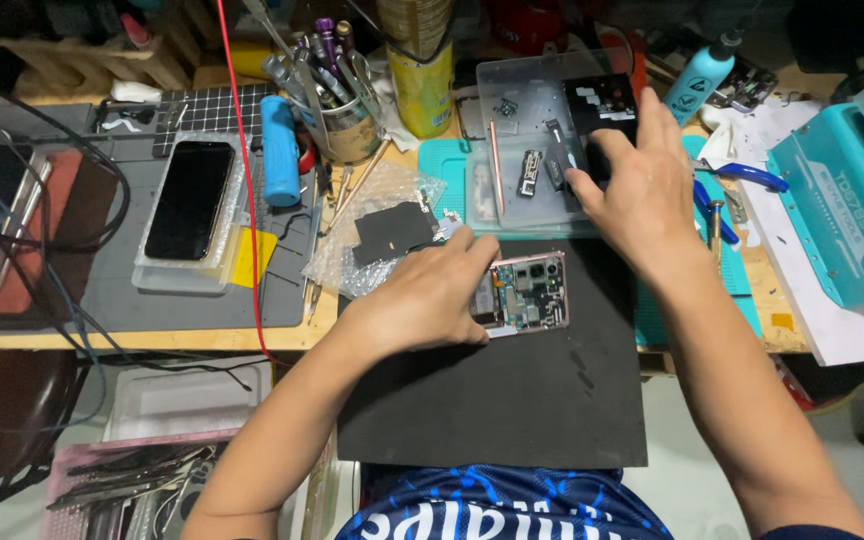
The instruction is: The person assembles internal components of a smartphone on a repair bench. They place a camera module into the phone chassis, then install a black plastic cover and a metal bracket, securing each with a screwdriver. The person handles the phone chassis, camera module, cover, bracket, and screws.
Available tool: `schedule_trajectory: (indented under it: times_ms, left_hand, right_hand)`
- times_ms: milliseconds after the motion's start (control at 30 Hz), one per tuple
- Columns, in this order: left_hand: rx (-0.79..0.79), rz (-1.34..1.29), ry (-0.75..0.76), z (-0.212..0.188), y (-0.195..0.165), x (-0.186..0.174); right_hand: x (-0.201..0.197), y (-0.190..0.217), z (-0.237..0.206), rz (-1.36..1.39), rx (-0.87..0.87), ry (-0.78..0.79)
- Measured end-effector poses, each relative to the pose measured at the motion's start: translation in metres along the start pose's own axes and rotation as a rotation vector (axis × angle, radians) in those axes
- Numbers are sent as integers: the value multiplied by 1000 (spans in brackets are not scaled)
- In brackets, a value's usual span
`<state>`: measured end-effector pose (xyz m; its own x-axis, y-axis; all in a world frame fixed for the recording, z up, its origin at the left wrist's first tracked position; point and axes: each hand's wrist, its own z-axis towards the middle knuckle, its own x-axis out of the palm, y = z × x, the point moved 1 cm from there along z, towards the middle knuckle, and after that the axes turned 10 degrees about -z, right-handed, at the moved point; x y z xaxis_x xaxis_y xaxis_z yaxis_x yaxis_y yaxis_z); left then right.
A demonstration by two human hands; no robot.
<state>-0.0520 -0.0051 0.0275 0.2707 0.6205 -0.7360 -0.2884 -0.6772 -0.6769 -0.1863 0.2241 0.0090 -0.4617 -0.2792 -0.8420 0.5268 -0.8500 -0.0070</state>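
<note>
My left hand (432, 295) lies flat on an opened pink-framed phone (530, 292) whose circuit boards are exposed, holding it down on a black mat (512, 390). My right hand (642, 185) reaches into a clear plastic parts tray (527, 95) behind the mat. Its fingertips touch a small dark part at the tray's right side. Whether it grips that part I cannot tell. The tray holds several small black components and a thin copper-coloured strip.
A second phone (190, 200) lies face up in a clear tray at the left. A blue-handled tool (278, 150), a tin of tweezers and tools (337, 90), bubble wrap (382, 235), blue pliers (747, 178), a teal bottle (697, 75) and a teal machine (842, 215) surround the mat.
</note>
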Motion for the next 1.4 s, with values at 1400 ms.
schedule_trajectory:
  times_ms: [1400]
  left_hand:
    - [-190, -941, -720, -66, 56, 38]
  right_hand:
    - [-35, 52, 3, 1098, 178, 450]
